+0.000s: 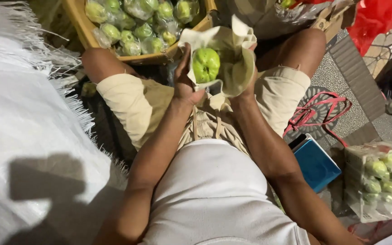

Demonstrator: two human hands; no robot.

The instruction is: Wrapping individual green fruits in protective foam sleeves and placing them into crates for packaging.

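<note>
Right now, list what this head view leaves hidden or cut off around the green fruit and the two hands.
- Right hand: mostly hidden behind the cream cloth.
- Green fruit: underside covered by the cloth and the left hand.
- Yellow basket of wrapped fruit: cut off by the top edge.
- Box of wrapped fruit: cut off by the right edge.

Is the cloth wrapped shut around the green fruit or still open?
Open. The cloth cups the green fruit, whose top face shows uncovered; left hand and right hand hold the cloth's sides.
</note>
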